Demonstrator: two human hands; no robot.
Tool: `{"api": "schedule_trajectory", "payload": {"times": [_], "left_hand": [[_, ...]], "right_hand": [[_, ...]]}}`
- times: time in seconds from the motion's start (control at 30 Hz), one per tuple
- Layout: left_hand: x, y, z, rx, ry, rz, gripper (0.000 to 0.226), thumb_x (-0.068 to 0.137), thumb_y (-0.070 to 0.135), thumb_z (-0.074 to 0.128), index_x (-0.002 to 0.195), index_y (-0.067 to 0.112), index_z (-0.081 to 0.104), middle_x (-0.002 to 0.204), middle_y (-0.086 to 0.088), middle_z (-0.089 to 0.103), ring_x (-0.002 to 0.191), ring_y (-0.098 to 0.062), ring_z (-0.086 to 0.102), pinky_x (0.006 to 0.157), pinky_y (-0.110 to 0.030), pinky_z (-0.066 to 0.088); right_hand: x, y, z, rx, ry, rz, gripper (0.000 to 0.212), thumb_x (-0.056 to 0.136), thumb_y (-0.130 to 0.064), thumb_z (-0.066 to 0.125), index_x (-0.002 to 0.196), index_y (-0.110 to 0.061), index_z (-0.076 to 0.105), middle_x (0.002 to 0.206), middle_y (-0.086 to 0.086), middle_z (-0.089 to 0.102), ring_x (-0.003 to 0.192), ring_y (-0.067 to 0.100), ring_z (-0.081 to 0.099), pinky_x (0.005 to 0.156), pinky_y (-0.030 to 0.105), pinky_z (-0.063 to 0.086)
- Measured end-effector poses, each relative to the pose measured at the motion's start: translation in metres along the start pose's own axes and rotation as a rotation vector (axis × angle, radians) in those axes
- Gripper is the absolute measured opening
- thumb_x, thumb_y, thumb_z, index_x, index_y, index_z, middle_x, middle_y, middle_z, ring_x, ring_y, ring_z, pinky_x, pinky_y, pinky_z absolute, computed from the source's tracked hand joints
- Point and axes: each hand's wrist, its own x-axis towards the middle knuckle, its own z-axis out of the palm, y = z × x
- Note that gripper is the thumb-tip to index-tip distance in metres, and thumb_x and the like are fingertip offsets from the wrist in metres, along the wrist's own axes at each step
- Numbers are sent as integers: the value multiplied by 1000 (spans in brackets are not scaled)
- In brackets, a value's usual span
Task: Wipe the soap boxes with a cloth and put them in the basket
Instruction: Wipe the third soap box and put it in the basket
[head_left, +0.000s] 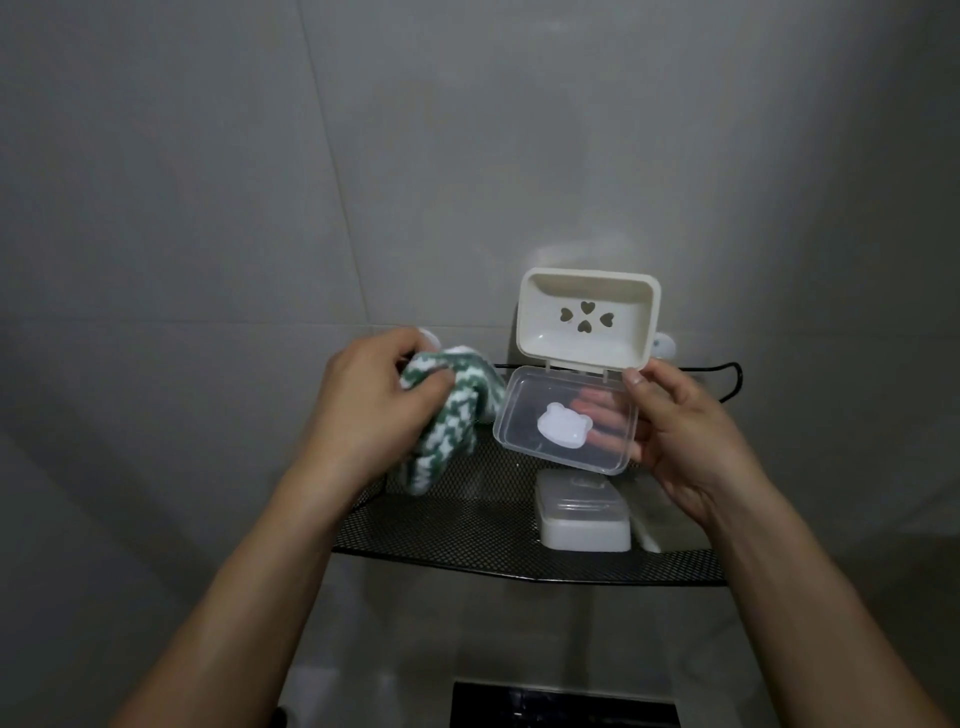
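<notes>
In your right hand (685, 431), an open soap box (571, 410), fingers curled beneath its clear half. Your left hand (374, 405) grips the cloth (447, 415) beside it. Below: second soap box (582, 517) in basket (467, 519).

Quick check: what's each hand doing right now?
Left hand: grips the green-and-white cloth.
Right hand: holds the open soap box.

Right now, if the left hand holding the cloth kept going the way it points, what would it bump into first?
Probably the open soap box. The left hand grips the green-and-white cloth and points rightward, toward the box's clear half that the right hand holds. The cloth would likely touch first, though depth is hard to judge.
</notes>
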Motion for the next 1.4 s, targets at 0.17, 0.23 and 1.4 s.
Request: {"api": "schedule_trajectory", "payload": {"times": [0.17,0.23,1.4], "left_hand": [[-7,36,15,37,89,135,6,81,19,70,78,18,65,69,9,64,64,-8,56,58,-24,39],[-11,39,27,108,28,181,5,81,15,69,84,16,65,75,7,64,69,-12,57,61,-26,41],[-20,49,51,489,-171,238,34,89,29,52,121,24,64,114,3,53,105,-21,42,86,-39,28]], "right_hand": [[1,10,16,2,-39,-15,25,101,-17,52,122,-4,55,103,22,74,97,32,74,69,40,63],[1,12,22,1,-45,-26,25,101,-17,52,123,-7,56,104,22,74,98,32,74,73,43,63],[0,2,36,13,-125,-29,11,104,-13,47,102,-8,57,96,16,76,83,25,75,73,41,63]]}}
